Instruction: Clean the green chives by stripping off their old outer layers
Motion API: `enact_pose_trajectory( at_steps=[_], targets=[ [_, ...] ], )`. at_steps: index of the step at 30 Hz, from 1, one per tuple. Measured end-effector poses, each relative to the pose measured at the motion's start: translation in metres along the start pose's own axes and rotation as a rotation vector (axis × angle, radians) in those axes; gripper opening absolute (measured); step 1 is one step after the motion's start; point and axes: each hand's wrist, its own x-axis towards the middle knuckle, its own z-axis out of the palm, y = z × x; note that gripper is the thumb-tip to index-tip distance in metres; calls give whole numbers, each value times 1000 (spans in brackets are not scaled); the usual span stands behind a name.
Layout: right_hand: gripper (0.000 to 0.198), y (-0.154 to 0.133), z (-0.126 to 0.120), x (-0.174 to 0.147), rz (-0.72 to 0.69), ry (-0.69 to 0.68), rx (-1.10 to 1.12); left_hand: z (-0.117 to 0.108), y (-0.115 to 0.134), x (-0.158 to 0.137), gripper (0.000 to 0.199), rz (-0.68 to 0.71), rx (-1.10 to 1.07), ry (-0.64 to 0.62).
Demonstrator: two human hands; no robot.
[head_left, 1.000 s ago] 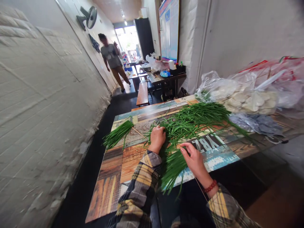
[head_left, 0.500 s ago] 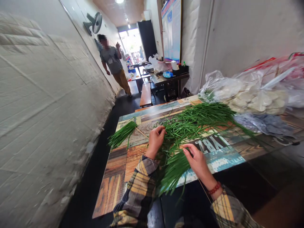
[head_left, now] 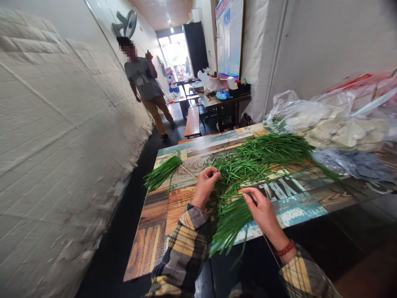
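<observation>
My left hand (head_left: pixel 207 185) is closed in a pinch at the near edge of a loose pile of green chives (head_left: pixel 263 155); what its fingertips hold, if anything, is too small to make out. My right hand (head_left: pixel 263 213) pinches a thin bamboo skewer (head_left: pixel 271 249), whose lower end sticks out below the wrist past the table edge. Beside these fingers a bunch of chives (head_left: pixel 232 225) fans toward me over the table's near edge, and my hand hides where it meets the skewer. Farther left lies another chive bunch (head_left: pixel 163 171) on its own skewer (head_left: pixel 187 170).
The patterned wooden table (head_left: pixel 149 246) carries clear plastic bags (head_left: pixel 338 132) of pale flat pieces at the right. A person (head_left: pixel 144 82) in a grey shirt is in the aisle at the far left. Behind are a bench (head_left: pixel 192 122) and a cluttered table (head_left: pixel 214 101).
The person in the aisle has come closer. The view has shifted slightly left. Both my hands keep nearly the same pose over the chives.
</observation>
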Motion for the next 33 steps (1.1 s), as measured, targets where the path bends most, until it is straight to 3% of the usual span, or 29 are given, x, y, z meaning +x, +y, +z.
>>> enact_pose_trajectory(
  at_steps=[5,16,19,23,27,29,33],
  targets=[
    [23,-3,-1,1,17,-6,13,2,6,-6,20,-112,-137,-35],
    [27,0,-1,-1,13,3,-6,0,0,-4,42,-112,-281,-32],
    [27,1,-3,-2,12,16,-48,-1,-3,-4,40,-130,-293,-40],
    [27,3,-4,-3,5,0,-57,-7,-5,-1,30,-109,-183,55],
    [28,3,-4,-3,-1,2,-40,-11,-5,3,14,37,72,194],
    [28,1,-4,-3,2,7,-69,-9,-3,1,9,127,215,92],
    [28,-3,-5,-2,14,15,-78,3,2,-10,7,264,526,-317]
  ],
)
